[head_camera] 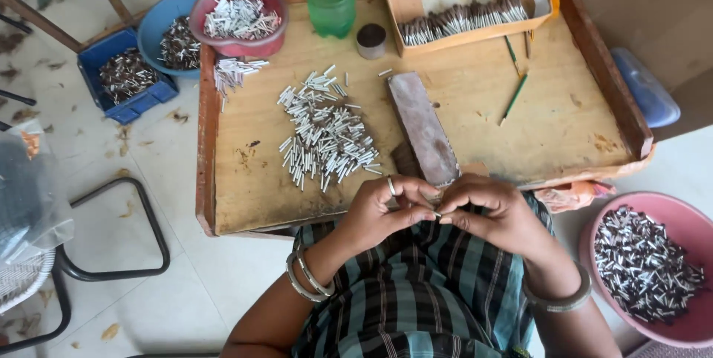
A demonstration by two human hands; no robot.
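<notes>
I judge we're mid-way through rolling one small tube (437, 214). My left hand (382, 213) and right hand (490, 213) pinch it together, fingers curled, just off the counter's (245, 202) near edge. Next comes a fresh piece from the loose pile (327, 131) mid-counter.

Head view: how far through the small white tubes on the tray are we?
Looks done: the pink basin at the right holds many dark-tipped tubes. In hand: the left hand and right hand pinch one small piece together. Left: a loose pile of white tubes on the wooden tray.
</notes>
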